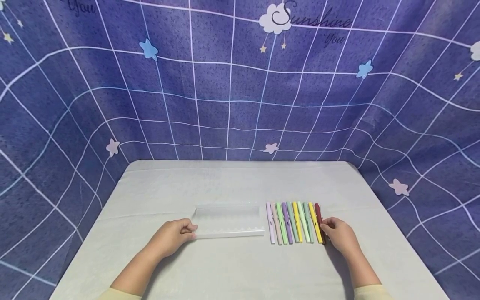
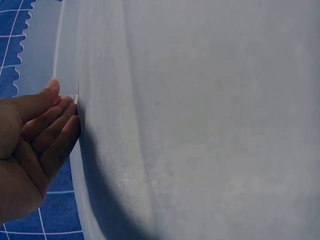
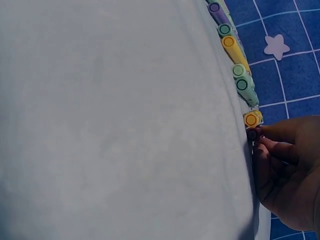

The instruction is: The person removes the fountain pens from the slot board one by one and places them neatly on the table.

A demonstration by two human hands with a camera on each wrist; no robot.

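Note:
A clear plastic pen rack [image 1: 232, 233] with a scalloped strip lies on the table, left of a row of pens. My left hand [image 1: 174, 236] pinches its left front corner; in the left wrist view the thumb lies over that corner [image 2: 67, 82] and the other fingers are below. At the right end of the row is a dark red pen [image 1: 318, 212]. My right hand [image 1: 340, 235] holds it between thumb and fingers, beside a yellow pen [image 1: 315, 223]. In the right wrist view the dark red pen's round end [image 3: 253, 134] shows at the fingertips.
Several more capped pens lie side by side, among them a purple pen [image 1: 287, 223], a light green pen [image 1: 281, 223] and a pale lilac pen [image 1: 270, 223] nearest the rack. A white cloth covers the table [image 1: 232, 271]. Blue grid-patterned curtain [image 1: 210, 112] surrounds its back and sides.

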